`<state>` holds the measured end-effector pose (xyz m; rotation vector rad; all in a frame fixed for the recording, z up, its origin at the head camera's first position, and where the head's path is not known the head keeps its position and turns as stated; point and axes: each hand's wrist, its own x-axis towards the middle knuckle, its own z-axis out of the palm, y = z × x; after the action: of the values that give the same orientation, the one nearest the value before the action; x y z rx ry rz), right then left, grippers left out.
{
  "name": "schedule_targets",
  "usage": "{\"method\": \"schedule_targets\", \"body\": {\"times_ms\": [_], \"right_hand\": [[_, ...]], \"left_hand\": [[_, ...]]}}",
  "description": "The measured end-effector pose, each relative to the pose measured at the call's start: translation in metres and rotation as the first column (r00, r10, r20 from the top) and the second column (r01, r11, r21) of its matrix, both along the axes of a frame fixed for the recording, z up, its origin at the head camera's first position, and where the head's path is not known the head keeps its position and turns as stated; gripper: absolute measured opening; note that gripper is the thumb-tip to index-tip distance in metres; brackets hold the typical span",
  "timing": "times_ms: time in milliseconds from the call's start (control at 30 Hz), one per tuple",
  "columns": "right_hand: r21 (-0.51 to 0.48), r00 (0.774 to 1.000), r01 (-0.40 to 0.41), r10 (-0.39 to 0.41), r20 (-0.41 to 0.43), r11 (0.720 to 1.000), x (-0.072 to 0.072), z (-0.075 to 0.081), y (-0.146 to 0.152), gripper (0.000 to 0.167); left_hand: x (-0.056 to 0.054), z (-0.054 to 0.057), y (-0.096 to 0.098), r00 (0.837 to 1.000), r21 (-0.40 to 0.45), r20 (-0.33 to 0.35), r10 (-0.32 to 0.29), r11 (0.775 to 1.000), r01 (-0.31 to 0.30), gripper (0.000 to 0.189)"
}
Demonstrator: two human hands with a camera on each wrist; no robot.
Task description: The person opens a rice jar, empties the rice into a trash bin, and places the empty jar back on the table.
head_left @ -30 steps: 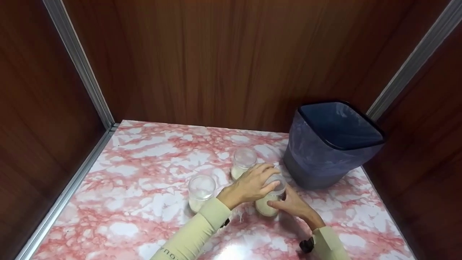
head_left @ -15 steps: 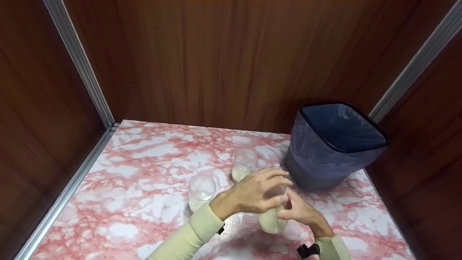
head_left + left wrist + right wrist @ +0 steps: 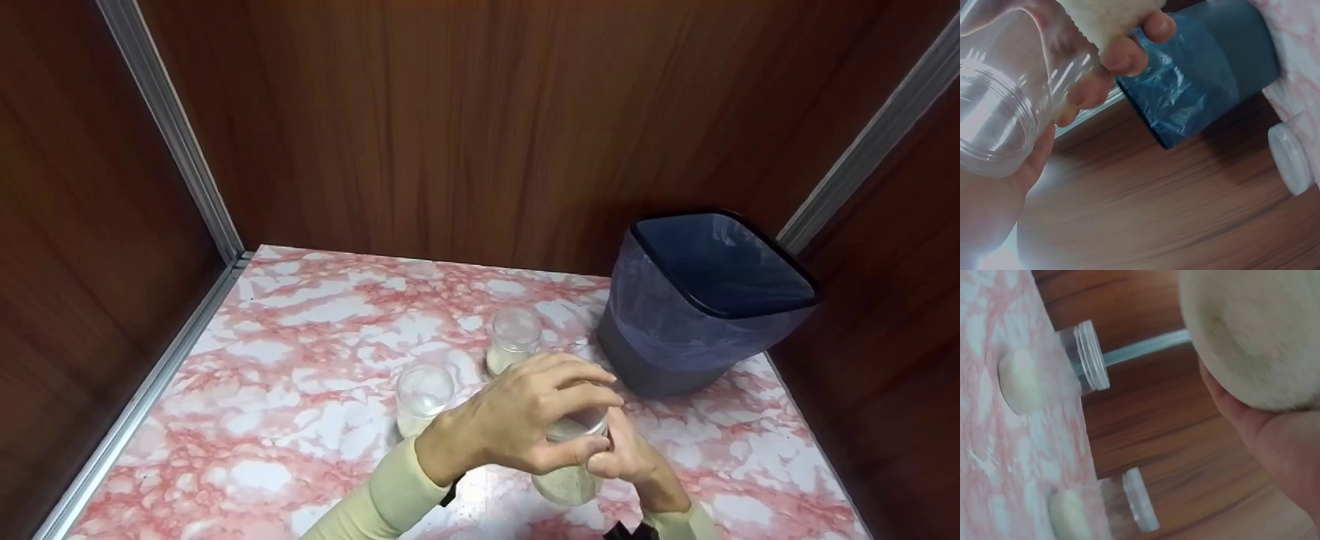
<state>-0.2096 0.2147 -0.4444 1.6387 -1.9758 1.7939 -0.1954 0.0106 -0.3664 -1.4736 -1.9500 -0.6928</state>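
Both hands are at one clear screw-top jar (image 3: 566,489) with pale, grainy contents in its lower part. My right hand (image 3: 634,454) holds its side, fingers wrapped round the body. From above, my left hand (image 3: 517,420) curls its thumb and fingers about the clear lid (image 3: 581,427), partly covering it. Screw threads show through the neck (image 3: 994,118) in the left wrist view. The right wrist view looks at the jar's pale underside (image 3: 1264,343), raised off the table.
Two similar lidded jars stand upright on the marbled table (image 3: 300,420): one at the left (image 3: 424,394), one farther back (image 3: 516,334). A bin (image 3: 660,337) with a purplish liner stands at the back right. Dark wood panels (image 3: 420,135) enclose the table.
The jar has come up and nearer to me, with both hands around it. My left hand has closed further over its top. The other two jars stay put.
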Motion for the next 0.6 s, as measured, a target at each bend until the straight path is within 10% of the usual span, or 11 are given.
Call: {"method": "schedule_targets", "body": {"times_ms": [200, 367, 433, 600], "right_hand": [[-0.011, 0.973, 0.225, -0.225, -0.056, 0.974, 0.016, 0.005, -0.011, 0.057], [-0.014, 0.89, 0.455, -0.455, -0.039, 0.89, 0.027, 0.007, -0.024, 0.072], [-0.04, 0.816, 0.568, -0.569, -0.103, 0.822, 0.028, 0.006, -0.03, 0.079], [-0.184, 0.548, 0.766, -0.776, -0.313, 0.616, 0.02, 0.0, -0.044, 0.081]], "left_hand": [[0.001, 0.003, -0.003, 1.0, 0.047, -0.002, 0.014, 0.999, -0.013, 0.033], [-0.001, 0.003, -0.002, 0.992, 0.066, -0.005, 0.123, 0.99, -0.123, 0.032], [-0.002, 0.002, 0.0, 0.983, 0.077, -0.002, 0.182, 0.98, -0.181, 0.034], [-0.006, -0.001, 0.007, 0.95, 0.101, 0.022, 0.312, 0.944, -0.313, 0.034]]}}
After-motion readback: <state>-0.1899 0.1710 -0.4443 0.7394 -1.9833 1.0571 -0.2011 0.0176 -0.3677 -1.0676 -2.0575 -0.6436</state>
